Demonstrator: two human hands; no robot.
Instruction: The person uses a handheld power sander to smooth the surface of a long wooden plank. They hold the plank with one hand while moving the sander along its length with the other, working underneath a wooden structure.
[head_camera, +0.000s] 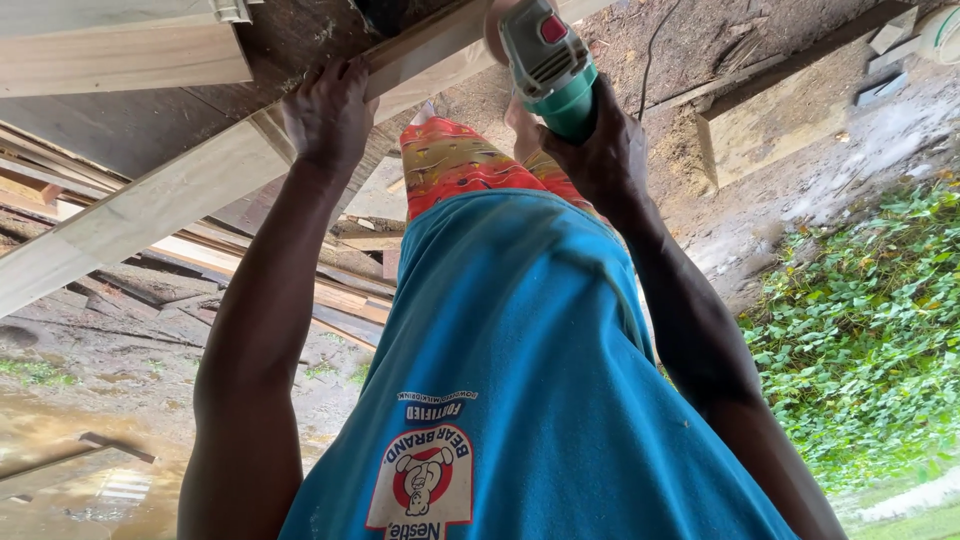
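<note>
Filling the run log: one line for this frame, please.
left hand: pressing on plank | right hand: gripping green power tool | wood stack: beneath

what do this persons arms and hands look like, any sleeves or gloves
Both arms are bare from the upper arm down: no sleeves reach them in view. The left hand and right hand wear no gloves, and no rings, watch or bands show at the wrists. The fingers are uncovered. The person wears a blue shirt with a printed round emblem.

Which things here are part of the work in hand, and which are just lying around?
In use:
left hand pressing the long pale plank
right hand gripping the green power tool

Lying about:
stacked boards
wood offcuts
green plants
</note>
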